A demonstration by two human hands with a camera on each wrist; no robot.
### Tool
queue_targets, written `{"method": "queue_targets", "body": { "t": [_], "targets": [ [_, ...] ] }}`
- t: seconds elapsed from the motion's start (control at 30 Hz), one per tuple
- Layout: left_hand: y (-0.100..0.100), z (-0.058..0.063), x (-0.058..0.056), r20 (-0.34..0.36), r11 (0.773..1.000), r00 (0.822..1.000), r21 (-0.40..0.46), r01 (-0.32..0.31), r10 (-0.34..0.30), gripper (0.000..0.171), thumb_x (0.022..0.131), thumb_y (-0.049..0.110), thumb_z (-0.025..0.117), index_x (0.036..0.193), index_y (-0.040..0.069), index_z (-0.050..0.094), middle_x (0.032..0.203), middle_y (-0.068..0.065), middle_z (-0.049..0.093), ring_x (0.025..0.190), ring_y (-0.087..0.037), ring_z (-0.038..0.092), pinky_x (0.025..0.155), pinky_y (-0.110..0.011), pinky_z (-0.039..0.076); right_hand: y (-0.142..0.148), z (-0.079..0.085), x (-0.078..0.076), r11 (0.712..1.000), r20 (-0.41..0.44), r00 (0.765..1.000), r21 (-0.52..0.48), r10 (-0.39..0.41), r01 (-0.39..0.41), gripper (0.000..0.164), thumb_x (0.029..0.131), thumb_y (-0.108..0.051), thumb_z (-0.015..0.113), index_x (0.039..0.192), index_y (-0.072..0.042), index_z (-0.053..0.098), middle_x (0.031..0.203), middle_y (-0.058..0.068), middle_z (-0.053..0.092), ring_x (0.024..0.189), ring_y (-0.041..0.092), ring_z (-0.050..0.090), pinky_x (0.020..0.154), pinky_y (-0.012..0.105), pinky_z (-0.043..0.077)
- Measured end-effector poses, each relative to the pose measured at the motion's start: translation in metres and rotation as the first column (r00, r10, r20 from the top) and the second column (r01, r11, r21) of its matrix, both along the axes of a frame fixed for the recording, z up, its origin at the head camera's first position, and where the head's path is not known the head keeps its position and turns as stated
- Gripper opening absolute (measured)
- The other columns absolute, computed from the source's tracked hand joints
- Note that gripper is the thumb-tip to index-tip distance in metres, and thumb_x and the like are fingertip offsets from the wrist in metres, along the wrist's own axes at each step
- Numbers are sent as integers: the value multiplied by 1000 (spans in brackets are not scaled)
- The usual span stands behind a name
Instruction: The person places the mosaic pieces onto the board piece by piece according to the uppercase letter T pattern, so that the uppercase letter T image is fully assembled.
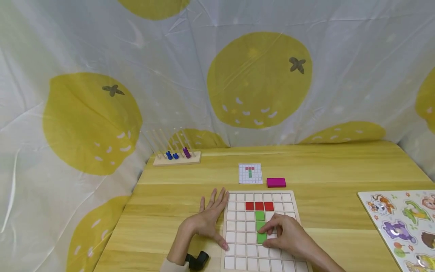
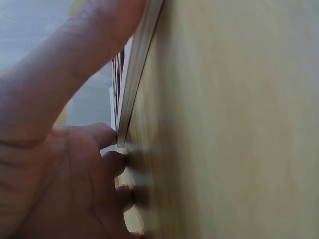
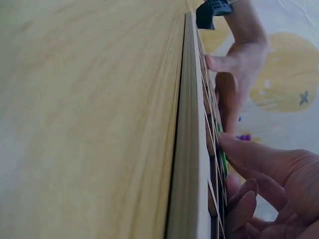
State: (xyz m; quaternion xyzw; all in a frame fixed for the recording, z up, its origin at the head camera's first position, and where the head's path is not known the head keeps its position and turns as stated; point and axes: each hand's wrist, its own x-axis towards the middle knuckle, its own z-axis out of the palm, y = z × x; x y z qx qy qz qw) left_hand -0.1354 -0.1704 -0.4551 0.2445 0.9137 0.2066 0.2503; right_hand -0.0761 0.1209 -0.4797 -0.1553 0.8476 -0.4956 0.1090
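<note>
A wooden grid board (image 1: 236,261) lies on the table with three red tiles (image 1: 259,206) in a row near its far side. Below the middle red one runs a column of green tiles (image 1: 259,215). My right hand (image 1: 289,234) has thumb and index finger at the near and far edges of the lowest green tile (image 1: 261,238), pinching it at its place in the column. Along the board's left edge my left hand (image 1: 207,221) is spread, fingers extended, its thumb touching the near part of that edge. In the left wrist view, its fingertips (image 2: 127,196) rest on the tabletop beside the board.
Beyond the board lie a pattern card (image 1: 250,173) with a red and green T and a magenta block (image 1: 276,183). A peg stand (image 1: 177,159) with blue and purple beads is at the back left. An animal puzzle board (image 1: 391,223) lies at the right.
</note>
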Motion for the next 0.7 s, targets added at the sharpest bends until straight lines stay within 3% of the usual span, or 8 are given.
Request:
{"method": "queue_targets", "body": {
  "t": [0.2,0.43,0.6,0.7],
  "targets": [
    [1,0,0,-1,1000,1000,-2,4,-4,153,61,46,98,167,11,-6,173,-9,-20,158,-38,-23,123,-70,-15,1,1,0,1000,-4,1000,-6,13,-13,24,72,-16,93,92,-21,83,81,-7,62,61,0,45,56,19,40],
    [0,6,-4,3,1000,1000,13,11,-11,149,63,49,97,167,11,-4,174,-10,-15,160,-37,-18,126,-67,-11,11,7,-6,995,9,996,-32,94,-94,22,79,-18,89,99,-15,81,84,-4,64,63,-1,47,56,18,42],
    [-6,18,-5,26,988,999,148,-46,43,129,78,43,89,167,9,2,175,-13,-7,162,-36,-9,128,-65,-5,26,23,-12,998,38,997,-31,63,-61,25,86,-24,85,107,-11,78,88,-2,67,71,1,55,60,19,46],
    [-5,24,-7,-59,975,994,208,-76,90,107,91,43,78,167,12,8,175,-12,-4,162,-37,-7,127,-67,-9,37,35,-17,1000,-12,1000,-1,-21,21,34,89,-28,82,117,-9,75,101,3,71,79,2,61,63,20,51]
  ]
}}
